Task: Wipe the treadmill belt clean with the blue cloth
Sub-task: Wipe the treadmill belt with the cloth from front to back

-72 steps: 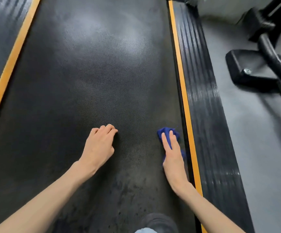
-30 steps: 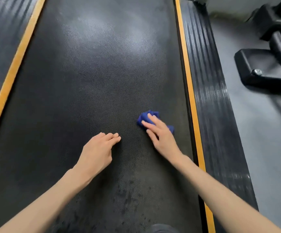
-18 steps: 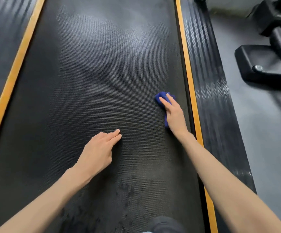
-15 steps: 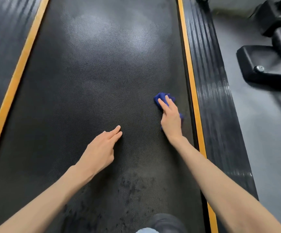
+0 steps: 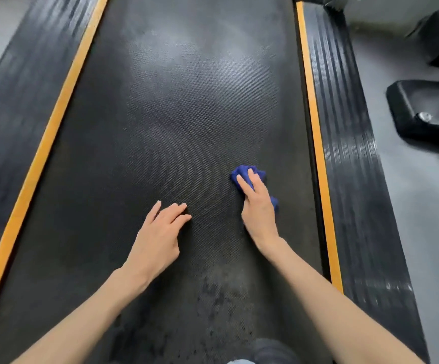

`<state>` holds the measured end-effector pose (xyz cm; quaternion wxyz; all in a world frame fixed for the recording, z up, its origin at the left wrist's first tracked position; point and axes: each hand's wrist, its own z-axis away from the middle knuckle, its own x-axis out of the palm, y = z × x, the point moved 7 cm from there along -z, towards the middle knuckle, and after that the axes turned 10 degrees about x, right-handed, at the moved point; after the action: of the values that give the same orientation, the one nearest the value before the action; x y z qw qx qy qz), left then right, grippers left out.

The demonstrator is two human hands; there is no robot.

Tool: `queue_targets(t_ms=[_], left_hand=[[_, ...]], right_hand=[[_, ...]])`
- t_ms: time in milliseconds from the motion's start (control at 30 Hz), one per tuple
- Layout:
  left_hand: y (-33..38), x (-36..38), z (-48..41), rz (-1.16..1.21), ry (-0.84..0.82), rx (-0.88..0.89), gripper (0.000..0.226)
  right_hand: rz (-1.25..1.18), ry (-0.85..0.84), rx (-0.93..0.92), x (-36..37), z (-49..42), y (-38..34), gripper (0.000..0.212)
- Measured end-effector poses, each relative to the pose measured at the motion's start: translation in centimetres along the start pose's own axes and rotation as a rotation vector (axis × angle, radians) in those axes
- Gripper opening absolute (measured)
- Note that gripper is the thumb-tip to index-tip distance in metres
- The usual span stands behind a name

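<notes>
Blue cloth (image 5: 247, 174) bunched under right hand (image 5: 259, 208), pressed to belt (image 5: 187, 114) near right edge. Left hand (image 5: 158, 240) empty, fingers spread on belt. Wiping under way; dark specks at near edge likely need passes next.

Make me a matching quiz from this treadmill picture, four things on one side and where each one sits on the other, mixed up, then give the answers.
Things:
1. blue cloth
2. left hand
3. orange stripe
4. dark blotches

Places:
A. flat on the belt, holding nothing
B. near end of the belt, between the forearms
C. under the right hand
D. along the belt's edge, beside the ribbed side rail

Pairs: 1-C, 2-A, 3-D, 4-B
</notes>
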<state>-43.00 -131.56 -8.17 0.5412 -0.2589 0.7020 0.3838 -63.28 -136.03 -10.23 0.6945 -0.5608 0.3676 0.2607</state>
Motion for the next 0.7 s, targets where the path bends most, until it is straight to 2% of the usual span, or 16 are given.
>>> queue_targets(t_ms=[133, 200, 300, 400, 533, 633, 700], left_hand=[[-1.6, -0.9, 0.6, -0.093, 0.037, -0.089, 0.045], [-2.0, -1.0, 1.2, -0.125, -0.003, -0.163, 0.048], [-1.4, -0.6, 2.3, -0.137, -0.127, -0.211, 0.060], [-1.3, -0.4, 2.9, -0.122, -0.240, -0.192, 0.068], [-1.9, -1.0, 3.0, -0.091, -0.316, -0.249, 0.077], [-3.6, -1.3, 3.1, -0.019, -0.257, -0.363, 0.084], [-4.5, -1.1, 3.5, -0.018, -0.219, -0.378, 0.087]], right_hand=[[0.056, -0.083, -0.055, 1.1, 3.0, -1.6, 0.055], [0.094, -0.133, -0.014, 0.6, 3.5, -2.0, 0.057], [0.279, -0.269, 0.072, 0.1, 2.6, -2.4, 0.064], [0.243, -0.385, 0.154, -0.2, 1.9, -2.6, 0.070], [0.200, -0.341, 0.202, -0.8, 2.5, -3.5, 0.068], [0.145, -0.267, 0.142, 0.2, 3.4, -3.2, 0.067], [0.198, -0.200, 0.066, 0.8, 3.6, -2.6, 0.074]])
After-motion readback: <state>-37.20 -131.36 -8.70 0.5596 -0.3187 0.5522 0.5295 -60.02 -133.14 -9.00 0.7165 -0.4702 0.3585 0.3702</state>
